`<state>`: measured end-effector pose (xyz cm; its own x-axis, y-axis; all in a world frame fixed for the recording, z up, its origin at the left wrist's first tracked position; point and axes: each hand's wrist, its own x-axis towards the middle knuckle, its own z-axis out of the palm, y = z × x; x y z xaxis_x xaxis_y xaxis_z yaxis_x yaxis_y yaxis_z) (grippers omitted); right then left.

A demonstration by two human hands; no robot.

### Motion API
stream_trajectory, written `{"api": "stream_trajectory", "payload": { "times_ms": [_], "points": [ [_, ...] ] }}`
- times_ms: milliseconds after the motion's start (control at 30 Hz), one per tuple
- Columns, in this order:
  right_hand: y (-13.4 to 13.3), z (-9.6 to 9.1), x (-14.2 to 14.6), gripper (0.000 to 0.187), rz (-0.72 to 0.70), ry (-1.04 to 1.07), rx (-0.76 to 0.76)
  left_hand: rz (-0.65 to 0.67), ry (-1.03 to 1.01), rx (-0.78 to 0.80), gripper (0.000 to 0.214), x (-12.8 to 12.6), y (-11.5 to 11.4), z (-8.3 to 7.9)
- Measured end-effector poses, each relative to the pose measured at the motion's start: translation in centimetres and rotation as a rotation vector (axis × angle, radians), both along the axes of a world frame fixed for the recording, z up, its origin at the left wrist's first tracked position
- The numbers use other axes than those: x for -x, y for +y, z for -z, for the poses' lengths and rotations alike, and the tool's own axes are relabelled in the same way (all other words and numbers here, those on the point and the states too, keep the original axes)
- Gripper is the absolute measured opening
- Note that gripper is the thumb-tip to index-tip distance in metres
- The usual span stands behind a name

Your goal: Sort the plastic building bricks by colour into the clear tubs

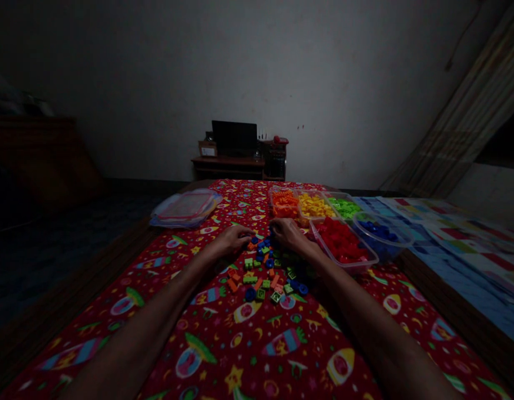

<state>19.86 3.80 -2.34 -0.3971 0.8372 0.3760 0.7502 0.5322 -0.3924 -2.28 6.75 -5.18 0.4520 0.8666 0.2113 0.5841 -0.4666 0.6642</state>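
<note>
A loose pile of small toy building bricks (266, 283), green, orange and blue, lies spread over the red patterned cloth between my forearms. At the pile's far left edge is my left hand (235, 239), its fingers curled together beside orange and blue pieces; whatever they hold is too dark and small to make out. My right hand (285, 232) bends over the far right side of the pile, fingers pinched at a dark blue brick (272, 229). Several blue round pieces, one a blue wheel-like piece (250, 294), lie among the bricks nearer me.
Clear tubs stand right of the pile, sorted by colour: orange bricks (285, 203), yellow bricks (316, 205), green bricks (344, 208), red bricks (342, 240) and blue bricks (377, 231). Stacked plastic lids (185, 208) lie at the left. Beyond the table stands a monitor (234, 138).
</note>
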Motion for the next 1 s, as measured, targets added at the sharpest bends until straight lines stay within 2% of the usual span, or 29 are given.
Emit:
{"api": "stream_trajectory", "payload": {
  "times_ms": [100, 267, 367, 433, 533, 600, 667, 733, 833, 1000],
  "points": [
    [0.3, -0.5, -0.5, 0.021, 0.07, 0.258, 0.126, 0.045, 0.117, -0.005, 0.035, 0.3, 0.4, -0.1],
    [-0.1, -1.1, 0.4, 0.021, 0.085, 0.759, 0.547, -0.018, 0.261, 0.011, 0.021, 0.2, -0.7, -1.7],
    [-0.6, -1.2, 1.2, 0.023, 0.06, 1.018, 0.728, -0.072, 0.263, -0.02, 0.019, 0.1, -1.2, -2.1],
    [-0.7, -1.3, 1.5, 0.02, 0.05, 1.096, 0.819, -0.122, 0.2, -0.025, 0.019, 0.0, -1.2, -2.3],
    [-0.8, -1.3, 1.8, 0.015, 0.064, 1.14, 0.874, -0.187, -0.01, -0.045, 0.028, -0.5, -1.2, -3.0],
    [-1.0, -1.4, 2.1, 0.018, 0.067, 1.192, 0.925, -0.163, -0.153, -0.106, 0.034, -1.3, -1.6, -3.8],
    [-1.3, -1.5, 2.5, 0.024, 0.027, 1.27, 1.001, -0.099, -0.2, -0.193, 0.033, -2.3, -2.4, -4.5],
    [-1.6, -1.7, 2.9, 0.025, -0.04, 1.349, 1.042, -0.037, -0.153, -0.294, 0.03, -3.4, -3.2, -4.9],
    [-1.9, -2.0, 3.3, 0.022, -0.064, 1.401, 1.031, -0.001, -0.044, -0.402, 0.032, -4.6, -4.1, -4.3],
    [-1.4, -1.6, 2.9, 0.012, -0.103, 1.358, 1.013, -0.075, -0.039, -0.405, 0.058, -5.4, -4.3, -2.5]
  ]
}}
